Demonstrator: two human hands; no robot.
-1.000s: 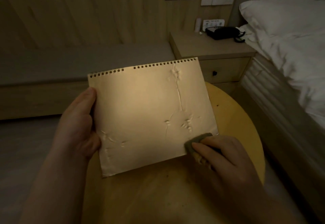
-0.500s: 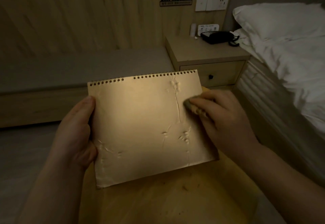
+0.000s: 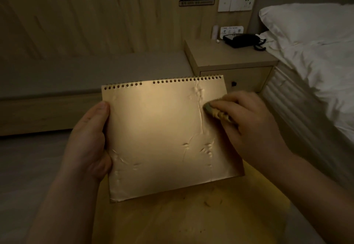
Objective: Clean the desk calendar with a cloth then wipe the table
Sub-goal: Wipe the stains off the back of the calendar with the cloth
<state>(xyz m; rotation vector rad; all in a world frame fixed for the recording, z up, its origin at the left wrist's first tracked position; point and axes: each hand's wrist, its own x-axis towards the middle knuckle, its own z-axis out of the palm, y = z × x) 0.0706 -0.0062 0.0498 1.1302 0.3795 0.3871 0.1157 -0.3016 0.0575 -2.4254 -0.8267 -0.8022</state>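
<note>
Right hand (image 3: 247, 121) pinching cloth (image 3: 214, 110) has swept up the desk calendar (image 3: 162, 134) (left hand (image 3: 90, 142) grips its edge); table (image 3: 191, 220) still unwiped.

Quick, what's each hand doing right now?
Left hand: closed on the desk calendar, gripping its left edge.
Right hand: closed on the cloth, pressing it against the calendar.

Left hand (image 3: 87, 144) grips calendar (image 3: 162, 138) – right hand (image 3: 247, 121) presses cloth (image 3: 215, 111).
</note>
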